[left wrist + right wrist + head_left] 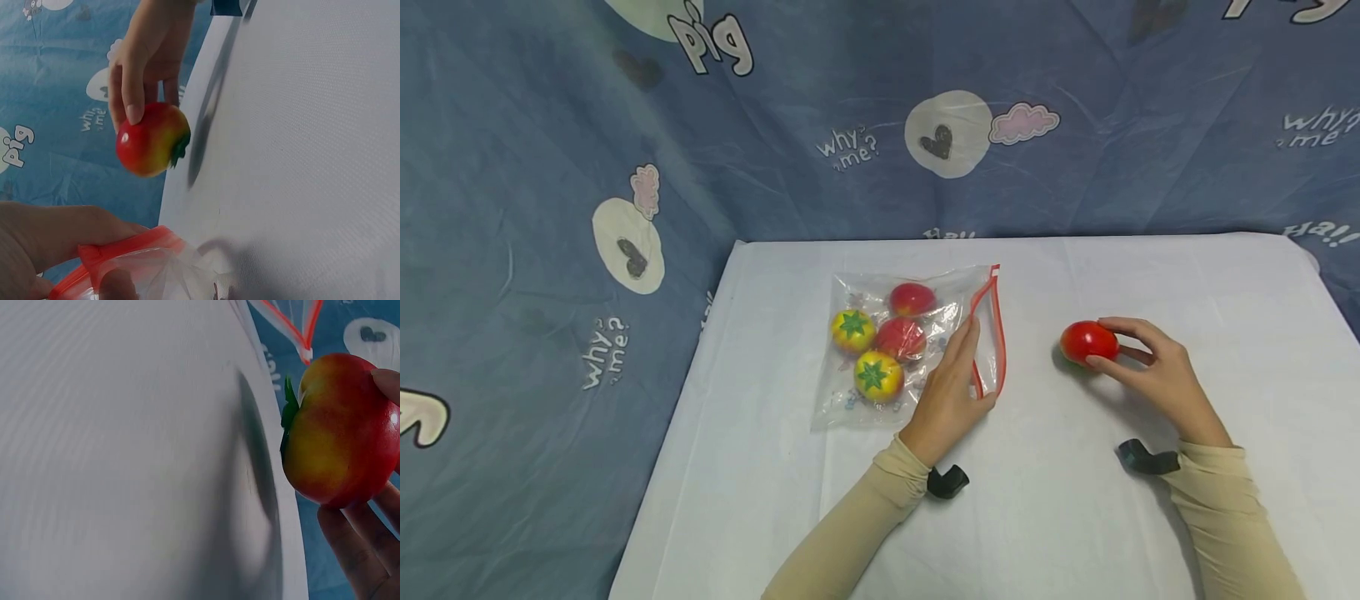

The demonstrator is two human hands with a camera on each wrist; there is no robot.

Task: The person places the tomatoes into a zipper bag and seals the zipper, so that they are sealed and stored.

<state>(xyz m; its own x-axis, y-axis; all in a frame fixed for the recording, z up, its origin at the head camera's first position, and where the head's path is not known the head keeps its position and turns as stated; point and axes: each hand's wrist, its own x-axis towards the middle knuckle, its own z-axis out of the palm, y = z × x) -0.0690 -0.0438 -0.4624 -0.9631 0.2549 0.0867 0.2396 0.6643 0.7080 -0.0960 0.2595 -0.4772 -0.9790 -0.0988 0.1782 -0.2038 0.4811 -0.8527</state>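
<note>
A clear zip bag (842, 408) with a red-edged mouth lies on the white table, its mouth parted toward the right. Inside are several toy tomatoes, some showing red sides and others a yellow top with a green leafy crown, such as the tomato (880, 375) nearest the front. My left hand (951, 404) holds the bag at its red edge; in the left wrist view a fingertip shows behind the clear plastic. To the right, my right hand (1157, 375) grips another red tomato (150, 140) between thumb and fingers, above the table and apart from the bag.
The white-covered table (1037, 517) extends around the bag and both arms. A blue printed curtain (820, 100) hangs behind and along the left side. Dark wrist-camera mounts (1146, 458) stick out near both cuffs.
</note>
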